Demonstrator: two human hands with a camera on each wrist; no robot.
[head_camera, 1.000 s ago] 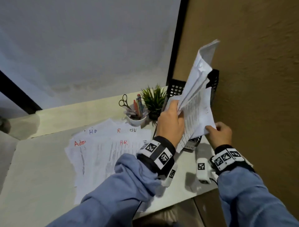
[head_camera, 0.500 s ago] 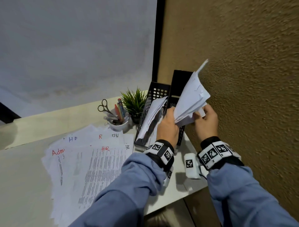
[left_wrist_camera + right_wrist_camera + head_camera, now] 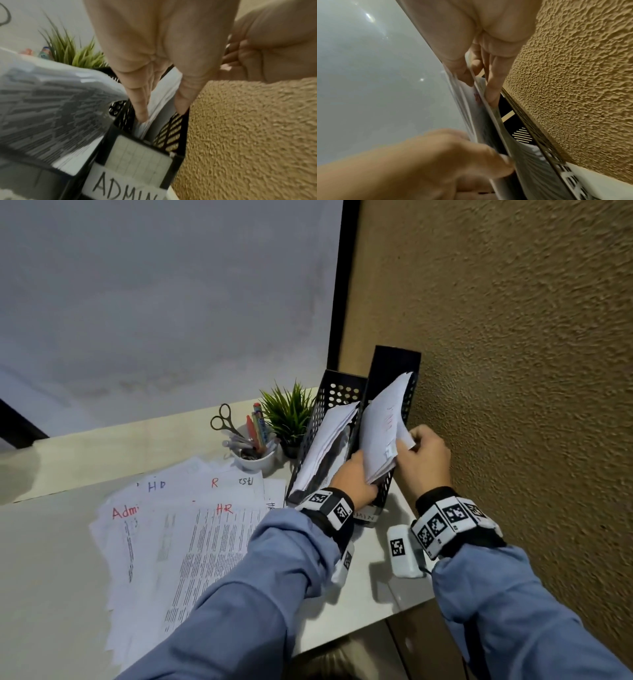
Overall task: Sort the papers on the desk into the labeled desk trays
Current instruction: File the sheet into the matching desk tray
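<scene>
A stack of white papers (image 3: 382, 433) stands partly inside the right black mesh tray (image 3: 394, 364), labelled ADMIN (image 3: 123, 188). My left hand (image 3: 356, 477) grips the stack's lower edge, fingers (image 3: 140, 108) on one side and thumb on the other. My right hand (image 3: 424, 453) pinches the upper right corner of the stack (image 3: 481, 97). The left black tray (image 3: 337, 392) holds other papers (image 3: 325, 440). More sheets (image 3: 178, 529) marked Admin, HR and R in red and blue lie spread on the desk.
A white cup with scissors and pens (image 3: 253, 453) and a small green plant (image 3: 289, 414) stand left of the trays. The rough brown wall (image 3: 513, 371) runs directly along the right tray. The desk's front edge (image 3: 359, 631) is near my sleeves.
Both hands have brought the stack down from the air into the right tray. The right hand has shifted from the stack's lower edge to its upper corner.
</scene>
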